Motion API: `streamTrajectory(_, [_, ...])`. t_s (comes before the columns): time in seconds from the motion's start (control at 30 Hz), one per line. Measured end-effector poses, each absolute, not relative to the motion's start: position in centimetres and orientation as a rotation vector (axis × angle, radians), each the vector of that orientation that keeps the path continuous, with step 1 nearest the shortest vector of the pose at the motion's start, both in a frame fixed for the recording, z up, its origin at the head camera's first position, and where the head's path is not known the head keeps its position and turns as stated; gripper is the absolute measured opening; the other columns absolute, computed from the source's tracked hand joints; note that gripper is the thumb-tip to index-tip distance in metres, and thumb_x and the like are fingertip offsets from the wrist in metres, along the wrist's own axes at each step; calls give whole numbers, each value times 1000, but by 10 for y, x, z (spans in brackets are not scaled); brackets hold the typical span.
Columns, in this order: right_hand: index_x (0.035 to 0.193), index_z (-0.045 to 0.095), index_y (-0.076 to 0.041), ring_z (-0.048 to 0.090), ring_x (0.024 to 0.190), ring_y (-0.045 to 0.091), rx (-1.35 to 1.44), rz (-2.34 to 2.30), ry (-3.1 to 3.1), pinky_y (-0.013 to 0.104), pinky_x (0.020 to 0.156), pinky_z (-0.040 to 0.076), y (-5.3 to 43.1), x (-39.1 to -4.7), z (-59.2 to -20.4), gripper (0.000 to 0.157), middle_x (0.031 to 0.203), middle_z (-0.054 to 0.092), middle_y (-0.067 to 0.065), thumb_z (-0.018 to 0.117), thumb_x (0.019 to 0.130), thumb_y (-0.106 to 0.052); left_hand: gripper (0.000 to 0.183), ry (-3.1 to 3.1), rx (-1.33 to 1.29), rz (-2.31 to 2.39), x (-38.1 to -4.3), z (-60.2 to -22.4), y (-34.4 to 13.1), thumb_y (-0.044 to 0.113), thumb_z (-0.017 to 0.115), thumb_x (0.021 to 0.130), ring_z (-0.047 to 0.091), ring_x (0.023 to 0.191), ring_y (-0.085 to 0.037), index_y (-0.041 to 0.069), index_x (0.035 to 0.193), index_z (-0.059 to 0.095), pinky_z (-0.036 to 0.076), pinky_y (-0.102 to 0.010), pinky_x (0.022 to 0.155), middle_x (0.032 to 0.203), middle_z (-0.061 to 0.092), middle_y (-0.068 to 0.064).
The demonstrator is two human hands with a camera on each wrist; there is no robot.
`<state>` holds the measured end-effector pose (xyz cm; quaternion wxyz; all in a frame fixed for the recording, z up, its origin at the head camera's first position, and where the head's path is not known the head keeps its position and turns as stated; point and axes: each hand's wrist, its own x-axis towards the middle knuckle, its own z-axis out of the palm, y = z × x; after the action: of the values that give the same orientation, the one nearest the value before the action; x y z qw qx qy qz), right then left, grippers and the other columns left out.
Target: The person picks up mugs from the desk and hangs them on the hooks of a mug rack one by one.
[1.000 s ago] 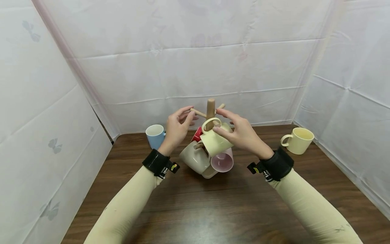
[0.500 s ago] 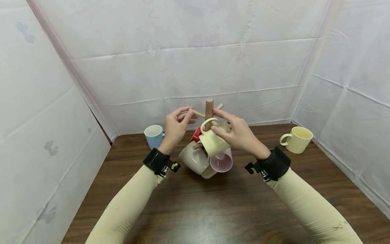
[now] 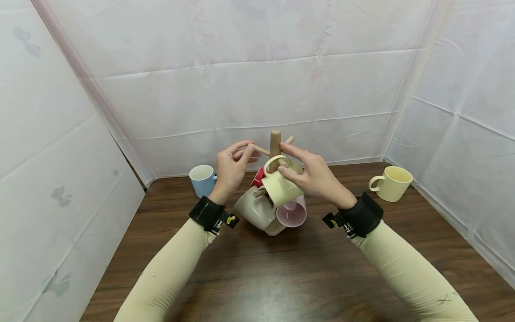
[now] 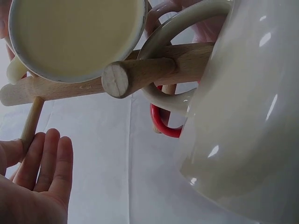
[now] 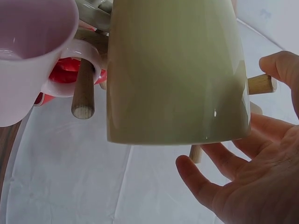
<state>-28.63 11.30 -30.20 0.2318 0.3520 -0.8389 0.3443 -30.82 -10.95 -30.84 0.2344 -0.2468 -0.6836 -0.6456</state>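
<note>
A wooden mug tree [image 3: 275, 142] stands at the table's far side. My left hand [image 3: 230, 167] pinches its upper left peg, and thumb and fingers meet around the peg [image 4: 32, 122] in the left wrist view. With my right hand [image 3: 315, 174] I hold the tree too, thumb on a front peg's end [image 5: 261, 84] and index finger against the post. From that peg a pale yellow mug [image 3: 281, 190] hangs by its handle. Lower down hang an off-white mug [image 4: 247, 121], a pink mug [image 5: 28, 88] and a red mug [image 3: 258, 178], mostly hidden.
A blue mug [image 3: 203, 182] stands upright left of the tree. Another yellow mug [image 3: 396, 184] stands at the right, handle toward the left. White cloth walls [image 3: 257, 98] enclose the back and sides of the dark wooden table [image 3: 257, 277].
My right index finger has moved slightly left against the post. My left fingers have closed onto the peg. The mugs keep their places while the head view shifts a little.
</note>
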Motion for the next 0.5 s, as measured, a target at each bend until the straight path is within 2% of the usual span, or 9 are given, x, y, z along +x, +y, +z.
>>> streamTrajectory(0.33, [138, 45, -18, 42, 120, 10, 1064, 1069, -2333, 42, 95, 41, 114, -294, -300, 50, 134, 50, -2, 59, 91, -30, 19, -1795, -678, -1831, -302, -311, -116, 8, 60, 89, 62, 78, -40, -4, 104, 62, 53, -44, 72, 89, 65, -25])
streamTrajectory(0.5, [136, 48, -20, 43, 120, 9, 1101, 1097, -2361, 41, 96, 41, 123, -299, -299, 47, 134, 49, -7, 60, 90, -26, 20, -1790, -668, -1795, -290, -313, -112, 8, 60, 89, 64, 77, -35, -3, 105, 62, 54, -43, 71, 89, 66, -24])
